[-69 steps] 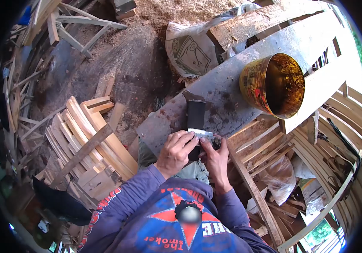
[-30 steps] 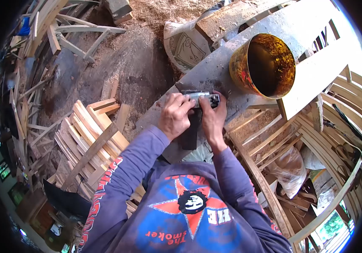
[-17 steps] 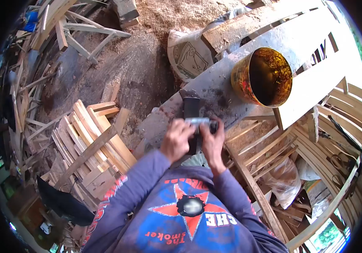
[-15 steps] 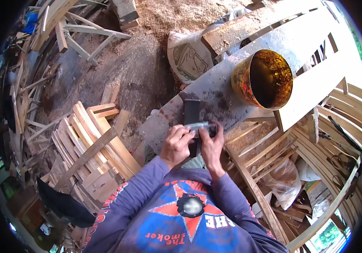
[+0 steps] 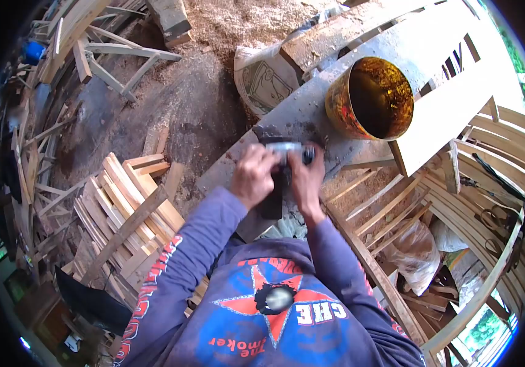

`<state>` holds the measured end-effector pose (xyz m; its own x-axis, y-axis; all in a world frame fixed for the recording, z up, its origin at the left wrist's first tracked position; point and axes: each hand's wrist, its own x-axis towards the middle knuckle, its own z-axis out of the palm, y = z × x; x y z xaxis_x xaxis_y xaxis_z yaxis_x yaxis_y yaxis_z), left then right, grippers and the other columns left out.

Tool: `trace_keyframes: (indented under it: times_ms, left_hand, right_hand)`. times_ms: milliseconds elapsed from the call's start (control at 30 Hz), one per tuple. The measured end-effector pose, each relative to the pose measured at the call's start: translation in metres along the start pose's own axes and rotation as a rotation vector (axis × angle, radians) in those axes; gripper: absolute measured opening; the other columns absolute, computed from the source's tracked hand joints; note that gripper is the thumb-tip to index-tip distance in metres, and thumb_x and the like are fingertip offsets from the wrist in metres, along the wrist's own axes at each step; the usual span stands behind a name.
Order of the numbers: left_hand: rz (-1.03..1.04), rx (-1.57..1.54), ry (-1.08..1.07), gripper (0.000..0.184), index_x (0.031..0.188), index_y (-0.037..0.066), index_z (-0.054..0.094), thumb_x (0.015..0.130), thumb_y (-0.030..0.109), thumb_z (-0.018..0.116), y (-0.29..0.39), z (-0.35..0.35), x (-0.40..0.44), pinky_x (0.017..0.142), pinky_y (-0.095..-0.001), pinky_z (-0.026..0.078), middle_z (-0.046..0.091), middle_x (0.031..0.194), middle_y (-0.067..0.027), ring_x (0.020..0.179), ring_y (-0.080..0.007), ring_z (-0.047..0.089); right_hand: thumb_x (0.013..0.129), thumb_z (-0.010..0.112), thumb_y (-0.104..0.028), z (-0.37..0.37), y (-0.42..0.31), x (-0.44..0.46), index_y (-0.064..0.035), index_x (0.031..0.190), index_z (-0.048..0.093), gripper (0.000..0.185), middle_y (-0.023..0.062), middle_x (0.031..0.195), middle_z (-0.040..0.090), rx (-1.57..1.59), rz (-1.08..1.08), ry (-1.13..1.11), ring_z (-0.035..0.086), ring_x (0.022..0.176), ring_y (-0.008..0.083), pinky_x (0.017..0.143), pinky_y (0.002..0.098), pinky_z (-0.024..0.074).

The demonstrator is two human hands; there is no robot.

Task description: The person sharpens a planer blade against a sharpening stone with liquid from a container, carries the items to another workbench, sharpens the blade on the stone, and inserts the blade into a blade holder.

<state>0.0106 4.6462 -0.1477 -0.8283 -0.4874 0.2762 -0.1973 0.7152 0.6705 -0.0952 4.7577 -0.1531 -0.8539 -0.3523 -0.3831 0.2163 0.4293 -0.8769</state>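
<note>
My left hand (image 5: 254,177) and my right hand (image 5: 307,182) are both closed on a short grey metal piece (image 5: 284,147), one at each end. It looks like a plane blade, but blur and my fingers hide its exact form. Under it lies a long dark block, which looks like a sharpening stone (image 5: 272,207), pointing away from me across the grey bench plank (image 5: 218,171). The metal piece crosses the block near its far end. Dark wet smears surround the block's far end. Beyond my right hand stands a round tin (image 5: 337,110), stained yellow and red, with dark contents.
Stacked wood strips (image 5: 129,192) lie at the left, near a dark curved object (image 5: 88,298). A printed sack (image 5: 265,82) leans behind the bench. Slatted wooden frames (image 5: 360,244) and a plastic bag (image 5: 414,257) are at the right. Sawdust (image 5: 225,27) covers the floor.
Both hands have pushed the metal piece away from me along the dark block, toward its far end. More of the block's near end shows now. The view has shifted slightly.
</note>
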Motion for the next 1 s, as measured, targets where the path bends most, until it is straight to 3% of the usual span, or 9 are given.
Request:
trace_keyframes:
  times_ms: [100,267,433,500,633,767,833,900,1000]
  left_hand:
    - [-0.049,-0.073,-0.016,0.031,0.102,0.002,0.075,0.072,-0.005,0.075,0.023,0.0,-0.053,0.094,-0.0473,0.054,0.069,0.103,-0.0194,0.104,-0.038,0.064]
    - [-0.008,-0.01,0.021,0.026,0.101,-0.001,0.072,0.075,-0.005,0.073,-0.003,0.006,0.018,0.087,-0.0485,0.054,0.068,0.101,-0.0205,0.098,-0.0411,0.062]
    - [-0.052,-0.082,0.018,0.031,0.103,0.003,0.076,0.073,-0.003,0.071,0.023,0.007,-0.056,0.09,-0.0478,0.054,0.068,0.096,-0.0169,0.1,-0.0379,0.064]
    - [0.058,0.029,0.039,0.03,0.102,0.003,0.075,0.073,-0.004,0.07,0.008,0.015,-0.039,0.087,-0.048,0.053,0.067,0.095,-0.0163,0.099,-0.0374,0.063]
    - [0.027,0.0,0.015,0.031,0.102,0.0,0.073,0.072,-0.008,0.07,-0.008,0.009,0.016,0.087,-0.0511,0.053,0.068,0.097,-0.0195,0.097,-0.0406,0.063]
    - [-0.047,-0.08,-0.013,0.038,0.107,0.002,0.075,0.07,-0.005,0.075,0.022,0.011,-0.062,0.092,-0.0485,0.054,0.07,0.103,-0.0192,0.1,-0.0396,0.064]
    - [0.065,0.014,0.021,0.026,0.096,0.002,0.071,0.072,-0.008,0.067,0.014,0.013,-0.034,0.083,-0.0477,0.053,0.063,0.092,-0.0161,0.094,-0.0376,0.061]
    - [-0.009,-0.006,-0.029,0.032,0.103,0.002,0.073,0.072,-0.006,0.07,0.001,0.011,0.011,0.083,-0.0501,0.052,0.065,0.094,-0.0188,0.094,-0.0407,0.061]
    - [0.058,0.016,-0.007,0.032,0.103,0.002,0.074,0.072,-0.007,0.07,0.003,0.008,0.003,0.087,-0.0485,0.054,0.067,0.097,-0.0183,0.096,-0.0391,0.062]
  right_hand:
    - [0.091,0.075,-0.031,-0.015,0.021,-0.043,-0.0011,0.13,0.059,0.052,0.0198,0.11,0.072,-0.041,0.049,-0.029,0.068,0.101,0.0279,0.092,0.0412,0.054]
    - [0.091,0.075,-0.029,0.011,-0.016,0.027,-0.0006,0.126,0.06,0.047,0.0212,0.104,0.072,-0.003,-0.044,0.032,0.069,0.097,0.0275,0.09,0.0395,0.0549]
    - [0.088,0.077,-0.03,-0.011,0.026,-0.043,-0.0013,0.127,0.061,0.05,0.0207,0.105,0.072,0.037,0.051,0.046,0.07,0.098,0.0276,0.092,0.0389,0.0547]
    - [0.089,0.075,-0.029,-0.005,0.014,-0.02,-0.0012,0.129,0.06,0.05,0.0211,0.106,0.072,-0.033,-0.042,0.053,0.07,0.099,0.029,0.091,0.0405,0.0548]
    - [0.093,0.073,-0.026,0.004,-0.023,0.016,-0.0006,0.128,0.059,0.045,0.0209,0.103,0.072,-0.037,-0.129,0.078,0.069,0.096,0.0287,0.088,0.0411,0.0542]
    - [0.092,0.077,-0.026,-0.014,0.044,-0.046,-0.0001,0.128,0.059,0.048,0.0179,0.107,0.072,0.074,0.022,0.062,0.068,0.1,0.0248,0.093,0.0381,0.0542]
    - [0.093,0.075,-0.027,-0.009,0.016,-0.021,0.0001,0.128,0.059,0.048,0.0201,0.108,0.072,-0.004,-0.03,0.039,0.069,0.101,0.0278,0.092,0.0397,0.0541]
    - [0.094,0.072,-0.027,0.007,0.003,0.021,0.0004,0.126,0.059,0.043,0.0245,0.109,0.072,-0.017,-0.11,0.075,0.069,0.099,0.0343,0.089,0.0431,0.0536]
    - [0.093,0.074,-0.028,-0.004,-0.007,0.002,-0.0006,0.126,0.059,0.045,0.0227,0.107,0.072,0.016,-0.06,0.062,0.07,0.1,0.0318,0.09,0.0421,0.0542]
